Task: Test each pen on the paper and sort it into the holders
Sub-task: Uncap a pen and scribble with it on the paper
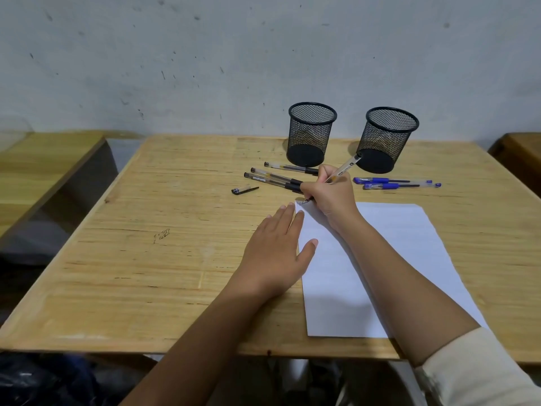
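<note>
My right hand [332, 197] grips a clear black-ink pen [347, 167], its tip down at the top left corner of the white paper [389, 253], where a small scribble shows. My left hand [276, 253] lies flat with straight fingers, pressing the paper's left edge. Three black pens [278, 177] lie on the table behind my hands, partly hidden by the right hand. Two blue pens [395, 183] lie to the right. A loose black pen cap [244, 190] lies to the left. Two black mesh holders, the left holder [310, 133] and the right holder [385, 139], stand at the back; both look empty.
The wooden table [146, 259] ends at a near edge just below the paper. A second wooden surface [44, 162] sits to the left across a gap, and another [521, 153] at the far right. A marked grey wall rises behind the holders.
</note>
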The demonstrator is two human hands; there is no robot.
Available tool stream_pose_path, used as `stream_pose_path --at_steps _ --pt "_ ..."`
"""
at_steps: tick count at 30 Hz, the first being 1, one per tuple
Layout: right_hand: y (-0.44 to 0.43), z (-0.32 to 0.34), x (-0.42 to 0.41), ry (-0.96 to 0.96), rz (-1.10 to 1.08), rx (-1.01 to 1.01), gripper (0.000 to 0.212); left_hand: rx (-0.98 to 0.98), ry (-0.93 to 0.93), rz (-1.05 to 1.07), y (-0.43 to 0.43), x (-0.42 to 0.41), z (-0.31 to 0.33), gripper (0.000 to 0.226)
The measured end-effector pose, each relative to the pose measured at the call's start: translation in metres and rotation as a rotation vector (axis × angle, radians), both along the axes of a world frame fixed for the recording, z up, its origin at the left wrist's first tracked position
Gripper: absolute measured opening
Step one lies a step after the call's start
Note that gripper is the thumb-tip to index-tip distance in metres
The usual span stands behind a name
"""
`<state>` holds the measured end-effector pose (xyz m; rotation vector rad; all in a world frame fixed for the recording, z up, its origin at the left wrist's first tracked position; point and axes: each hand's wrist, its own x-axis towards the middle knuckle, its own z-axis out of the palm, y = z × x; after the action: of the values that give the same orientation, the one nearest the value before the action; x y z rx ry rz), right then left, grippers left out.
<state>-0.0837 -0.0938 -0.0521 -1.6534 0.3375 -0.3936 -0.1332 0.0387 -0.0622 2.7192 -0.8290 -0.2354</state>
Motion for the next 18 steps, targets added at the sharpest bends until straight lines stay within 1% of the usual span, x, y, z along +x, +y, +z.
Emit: stream_pose_path --at_steps 8,12,15,18 --pt "-0.0024 -0.0027 0.0017 0.008 0.004 0.005 0.030 -0.005 -0.009 -0.004 0.0001 0.0007 -0.0022 0.060" --pt "-0.0021 -0.0014 0.0003 0.000 0.008 0.063 0.035 -0.010 -0.007 0.001 -0.0002 0.0004 -0.0022 0.060" --pt "-0.0032 0.0008 -0.0007 -0.087 -0.026 0.160 0.036 -0.035 -0.002 0.003 0.0006 -0.0004 -0.0022 0.060" --pt "-0.0101 0.0003 -0.0023 -0.165 -0.078 0.353 0.040 -0.059 -0.021 0.004 0.0015 -0.0005 -0.0026 0.060"
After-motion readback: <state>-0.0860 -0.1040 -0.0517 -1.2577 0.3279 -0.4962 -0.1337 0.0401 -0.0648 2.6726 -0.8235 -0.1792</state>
